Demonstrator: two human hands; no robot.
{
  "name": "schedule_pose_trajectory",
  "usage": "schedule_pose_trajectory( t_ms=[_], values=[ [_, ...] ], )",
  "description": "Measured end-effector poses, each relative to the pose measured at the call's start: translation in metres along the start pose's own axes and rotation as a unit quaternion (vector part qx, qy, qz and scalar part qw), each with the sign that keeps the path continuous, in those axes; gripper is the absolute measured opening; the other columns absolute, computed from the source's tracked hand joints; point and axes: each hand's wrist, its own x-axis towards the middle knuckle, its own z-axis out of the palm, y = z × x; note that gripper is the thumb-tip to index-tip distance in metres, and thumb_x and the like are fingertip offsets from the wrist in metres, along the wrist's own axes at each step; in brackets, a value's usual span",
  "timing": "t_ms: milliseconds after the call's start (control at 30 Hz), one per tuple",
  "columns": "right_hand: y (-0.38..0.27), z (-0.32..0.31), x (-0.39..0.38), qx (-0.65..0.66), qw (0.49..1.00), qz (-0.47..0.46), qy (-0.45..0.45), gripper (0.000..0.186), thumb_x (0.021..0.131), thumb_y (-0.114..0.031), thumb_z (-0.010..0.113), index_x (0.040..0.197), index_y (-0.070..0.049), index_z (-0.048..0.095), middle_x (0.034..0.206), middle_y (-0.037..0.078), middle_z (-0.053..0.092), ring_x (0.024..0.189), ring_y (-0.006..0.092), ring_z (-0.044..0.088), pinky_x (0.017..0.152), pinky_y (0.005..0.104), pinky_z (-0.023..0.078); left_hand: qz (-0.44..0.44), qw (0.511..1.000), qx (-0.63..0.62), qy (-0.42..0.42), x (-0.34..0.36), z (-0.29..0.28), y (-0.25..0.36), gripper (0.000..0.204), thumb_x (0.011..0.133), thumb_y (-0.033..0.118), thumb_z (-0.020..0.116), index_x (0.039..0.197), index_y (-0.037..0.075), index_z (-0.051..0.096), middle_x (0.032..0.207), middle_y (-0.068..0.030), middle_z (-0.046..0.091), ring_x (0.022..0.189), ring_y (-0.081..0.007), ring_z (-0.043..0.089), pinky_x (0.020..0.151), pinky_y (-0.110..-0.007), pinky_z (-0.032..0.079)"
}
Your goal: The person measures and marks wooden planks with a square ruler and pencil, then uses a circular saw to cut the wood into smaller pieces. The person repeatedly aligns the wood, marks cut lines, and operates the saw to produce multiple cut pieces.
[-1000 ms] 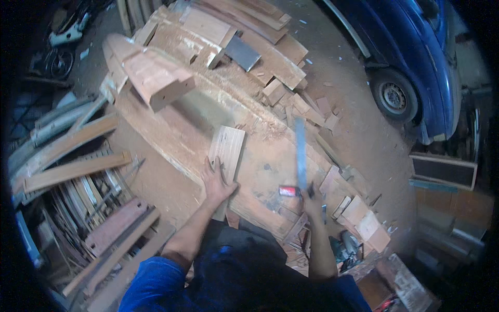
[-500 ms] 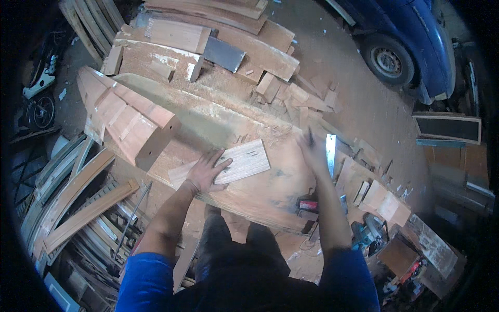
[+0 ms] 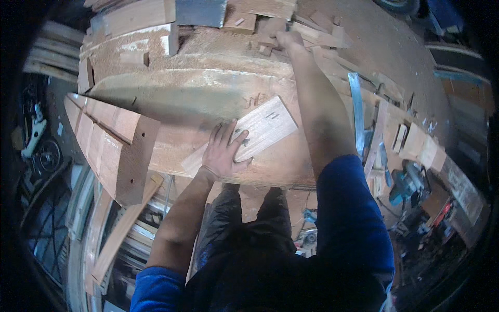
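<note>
My left hand (image 3: 223,151) lies flat with spread fingers on a short pale board (image 3: 267,130), which rests slanted on the wooden workbench (image 3: 187,132). Dark marks show on the board's face. My right arm reaches far across the bench, and my right hand (image 3: 287,39) is at a heap of offcuts by its far edge. Its fingers look curled, close against a small wood block (image 3: 266,48). What they hold, if anything, is blurred and hidden.
A tapered wooden piece (image 3: 112,145) with holes in its end stands at the left. A metal strip (image 3: 356,112) lies right of my right arm. Farther right is a teal power tool (image 3: 408,182). Sawdust and planks cover the far side; curved timbers (image 3: 78,208) are stacked lower left.
My right hand has moved from the bench's right side to the offcuts at the far edge. My left hand stays on the board. The whole view has shifted.
</note>
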Motion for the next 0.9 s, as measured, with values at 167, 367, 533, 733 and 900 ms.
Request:
schedule_pose_trajectory(
  t_ms=[167, 367, 533, 733, 900],
  values=[
    [-0.001, -0.083, -0.083, -0.096, 0.991, -0.069, 0.07, 0.054, 0.078, -0.04, 0.079, 0.111, 0.002, 0.076, 0.119, 0.025, 0.073, 0.114, 0.0413, 0.07, 0.1, 0.0429, 0.054, 0.006, 0.999, 0.033, 0.013, -0.002, -0.002, 0.003, 0.092, 0.076, 0.053, 0.081, 0.151, 0.014, 0.045, 0.157, -0.0295, 0.034, 0.139, -0.0508, 0.04, 0.115, -0.064, 0.032],
    [0.137, -0.137, -0.243, 0.122, 0.939, -0.232, 0.225, 0.045, 0.1, -0.039, 0.065, 0.116, 0.002, 0.067, 0.1, 0.023, 0.071, 0.087, 0.0361, 0.069, 0.078, 0.0439, 0.052, -0.021, 0.998, 0.053, 0.027, -0.003, -0.002, 0.014, 0.095, 0.073, 0.057, 0.079, 0.151, 0.014, 0.045, 0.157, -0.0283, 0.033, 0.139, -0.0493, 0.037, 0.114, -0.061, 0.031],
    [0.25, -0.083, -0.386, 0.292, 0.941, -0.054, 0.162, 0.026, 0.102, -0.017, 0.066, 0.119, 0.002, 0.063, 0.099, 0.014, 0.068, 0.085, 0.014, 0.066, 0.062, 0.0266, 0.049, -0.042, 0.998, 0.047, 0.017, -0.007, 0.002, 0.017, 0.1, 0.068, 0.057, 0.083, 0.15, 0.012, 0.046, 0.152, -0.0266, 0.037, 0.134, -0.0472, 0.041, 0.11, -0.059, 0.034],
    [0.256, -0.015, -0.394, 0.279, 0.94, -0.151, 0.124, 0.036, 0.103, -0.019, 0.065, 0.133, 0.0, 0.061, 0.113, 0.008, 0.07, 0.094, 0.0154, 0.066, 0.082, 0.0307, 0.054, 0.05, 0.994, 0.012, 0.1, 0.004, -0.003, 0.028, 0.102, 0.059, 0.043, 0.091, 0.147, 0.01, 0.052, 0.149, -0.0252, 0.044, 0.13, -0.046, 0.046, 0.107, -0.056, 0.038],
    [0.24, -0.033, -0.416, 0.254, 0.946, -0.048, 0.196, 0.033, 0.108, -0.018, 0.057, 0.135, 0.0, 0.062, 0.113, 0.005, 0.07, 0.095, 0.0157, 0.064, 0.086, 0.0307, 0.052, 0.103, 0.992, 0.044, 0.057, 0.023, -0.017, 0.065, 0.101, 0.064, 0.049, 0.088, 0.15, 0.014, 0.049, 0.154, -0.0254, 0.038, 0.133, -0.0455, 0.042, 0.108, -0.056, 0.036]
  ],
)
